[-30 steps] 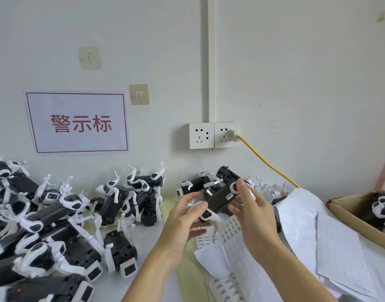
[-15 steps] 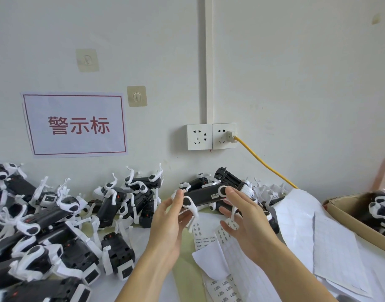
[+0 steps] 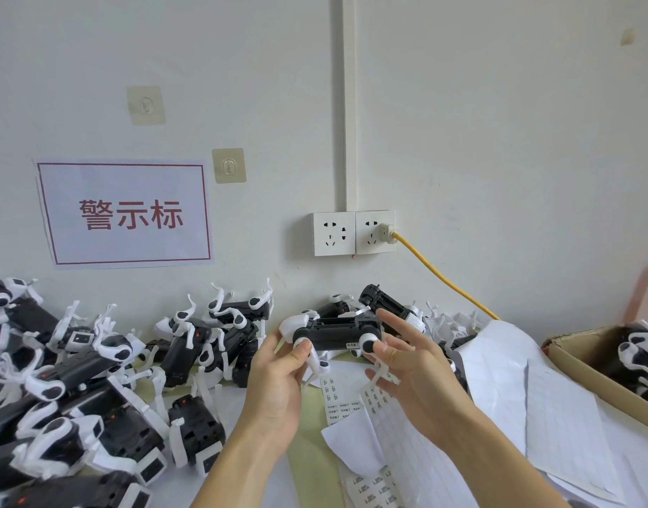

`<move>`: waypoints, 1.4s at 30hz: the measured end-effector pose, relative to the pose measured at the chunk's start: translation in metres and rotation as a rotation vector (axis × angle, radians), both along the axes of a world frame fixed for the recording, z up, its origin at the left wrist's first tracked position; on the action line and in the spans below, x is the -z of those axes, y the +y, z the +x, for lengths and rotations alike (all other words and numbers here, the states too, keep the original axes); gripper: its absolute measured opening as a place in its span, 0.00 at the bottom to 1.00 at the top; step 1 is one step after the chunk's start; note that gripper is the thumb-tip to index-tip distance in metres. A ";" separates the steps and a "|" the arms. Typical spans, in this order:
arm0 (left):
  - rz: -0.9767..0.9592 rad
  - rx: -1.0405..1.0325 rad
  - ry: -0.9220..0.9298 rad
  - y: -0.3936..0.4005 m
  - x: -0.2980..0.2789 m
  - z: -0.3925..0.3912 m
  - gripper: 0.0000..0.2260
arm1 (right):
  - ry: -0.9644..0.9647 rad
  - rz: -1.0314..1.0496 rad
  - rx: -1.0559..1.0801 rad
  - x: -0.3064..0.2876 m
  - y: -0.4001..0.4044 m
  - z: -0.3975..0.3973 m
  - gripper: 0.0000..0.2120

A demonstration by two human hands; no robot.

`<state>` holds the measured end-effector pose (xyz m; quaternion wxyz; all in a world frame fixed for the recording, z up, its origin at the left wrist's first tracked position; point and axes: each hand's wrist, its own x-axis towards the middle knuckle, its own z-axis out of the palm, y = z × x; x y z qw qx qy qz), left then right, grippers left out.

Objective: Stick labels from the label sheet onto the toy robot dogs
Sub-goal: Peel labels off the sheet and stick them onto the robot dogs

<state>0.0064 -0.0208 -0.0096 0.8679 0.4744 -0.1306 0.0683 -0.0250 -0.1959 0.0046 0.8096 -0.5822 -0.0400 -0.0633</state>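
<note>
Between my two hands, up off the table, sits the dog (image 3: 333, 333) I'm working on, lying lengthwise with its dark body turned toward me, and a small white label (image 3: 352, 345) shows on its near edge, so I judge this one is just about done. My left hand (image 3: 278, 379) pinches the dog's left end, thumb and fingers clamped around a white leg joint, which keeps the body level and facing me. My right hand (image 3: 412, 375) has its fingers spread apart and fairly straight, only fingertips touching the right end near the round joint, steadying rather than gripping. Right under the dog lies the label sheet (image 3: 355, 401), near enough for a short reach down. To the left, a pile of dogs (image 3: 95, 379) crowds the table, legs sticking out everywhere, so that side looks easy to snag. More dogs lie at the far edge against the wall. On the right, loose paper sheets (image 3: 517, 390) run up to a box (image 3: 586, 375), and the best open room I see is the strip just near of the sheet
</note>
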 end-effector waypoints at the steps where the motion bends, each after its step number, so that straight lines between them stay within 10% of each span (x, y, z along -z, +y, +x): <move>1: -0.005 0.002 0.006 0.000 -0.001 -0.001 0.11 | -0.009 -0.012 -0.003 0.000 0.000 0.000 0.22; 20: 0.218 -0.030 0.136 0.005 -0.001 -0.006 0.17 | -0.274 -0.621 0.049 0.004 0.003 -0.009 0.08; 30: 0.459 -0.146 0.316 0.012 0.003 -0.006 0.19 | 0.205 -0.665 -0.225 -0.002 -0.051 -0.010 0.16; 36: 0.483 -0.234 0.310 0.004 0.010 0.006 0.15 | -0.182 0.903 0.009 -0.022 -0.097 -0.012 0.29; 42: 0.990 -0.489 -0.014 -0.004 0.016 0.002 0.05 | 0.097 0.648 0.335 -0.009 -0.087 -0.004 0.22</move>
